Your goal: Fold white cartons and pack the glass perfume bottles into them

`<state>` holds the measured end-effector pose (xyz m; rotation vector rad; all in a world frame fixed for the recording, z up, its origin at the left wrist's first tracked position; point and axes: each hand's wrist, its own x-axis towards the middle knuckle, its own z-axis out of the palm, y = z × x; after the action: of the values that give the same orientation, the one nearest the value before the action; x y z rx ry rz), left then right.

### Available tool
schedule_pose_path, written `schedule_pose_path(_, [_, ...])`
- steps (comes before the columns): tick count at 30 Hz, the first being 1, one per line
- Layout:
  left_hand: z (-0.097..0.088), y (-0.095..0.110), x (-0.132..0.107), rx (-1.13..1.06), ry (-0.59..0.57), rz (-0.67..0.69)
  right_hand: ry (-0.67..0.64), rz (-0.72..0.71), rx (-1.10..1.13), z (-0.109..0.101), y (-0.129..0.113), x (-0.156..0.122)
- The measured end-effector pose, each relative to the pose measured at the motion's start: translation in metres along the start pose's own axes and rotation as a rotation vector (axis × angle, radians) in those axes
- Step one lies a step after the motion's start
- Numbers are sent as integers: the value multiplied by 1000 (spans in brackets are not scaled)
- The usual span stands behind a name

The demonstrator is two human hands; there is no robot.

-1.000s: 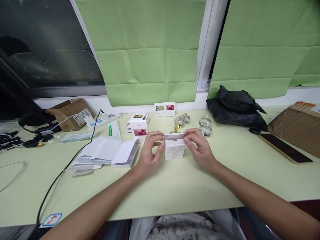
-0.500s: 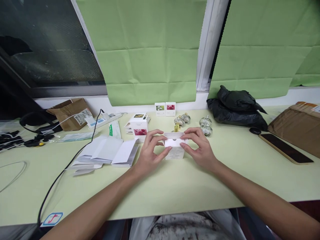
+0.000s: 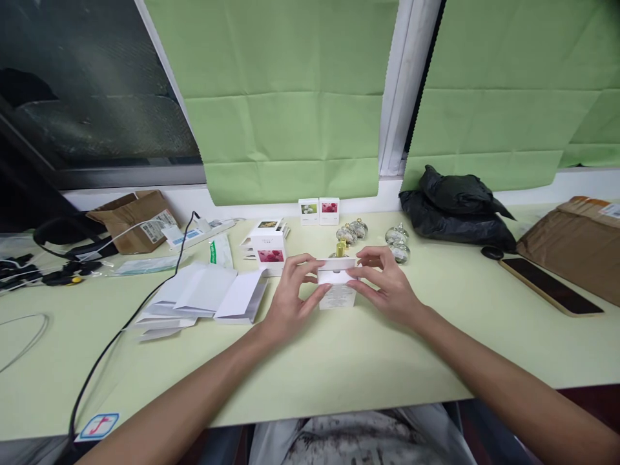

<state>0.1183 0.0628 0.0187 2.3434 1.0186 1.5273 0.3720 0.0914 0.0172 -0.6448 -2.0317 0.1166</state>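
A small white carton (image 3: 338, 297) stands upright on the table in front of me, printed with fine text on its near side. Its top flap is partly raised. My left hand (image 3: 296, 294) pinches the carton's left upper edge between thumb and fingers. On the other side, my right hand (image 3: 385, 284) grips the right upper edge, with a finger and thumb at the flap. Just behind the carton shows the gold top of a perfume bottle (image 3: 341, 248); its body is mostly hidden. Left of it stands a white box with a pink flower picture (image 3: 270, 257).
Flattened white cartons (image 3: 203, 290) lie at left, near a black cable (image 3: 123, 330). Several silvery ornate bottles (image 3: 398, 244) and two small picture boxes (image 3: 318, 212) stand farther back. At right are a black plastic bag (image 3: 458, 210), a phone (image 3: 551, 285) and a cardboard box (image 3: 574, 242).
The carton's top flap has tipped lower, and the fingers of my right hand have shifted slightly along its edge. The carton stays in the same place.
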Motion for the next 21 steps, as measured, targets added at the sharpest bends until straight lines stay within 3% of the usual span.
schedule_pose_path(7, [-2,-3,-2,38,-27,28,-25,37,38,1,-1,0])
schedule_pose_path(15, [-4,-1,-1,9,-28,-50,139,292,285,12,-16,-2])
schedule_pose_path(21, [-3,-1,0,1,-7,-61,147,313,318,14,-16,-4])
